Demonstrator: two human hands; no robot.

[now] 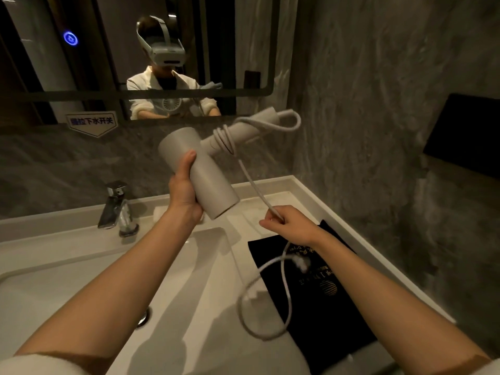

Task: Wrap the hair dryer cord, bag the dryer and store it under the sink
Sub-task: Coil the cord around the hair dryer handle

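While the left hand (184,189) is gripping the hair dryer (201,174) and the right hand (290,226) is pinching its cord (253,182), a black bag (319,299) is lying on the white counter (303,190) beside the sink (81,266), under grey marble walls (378,104).

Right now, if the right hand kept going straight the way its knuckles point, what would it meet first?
Probably the hair dryer barrel's open end, held by the left hand. The right hand, pinching the cord, points up-left toward it. Depth is unclear; it might pass underneath.
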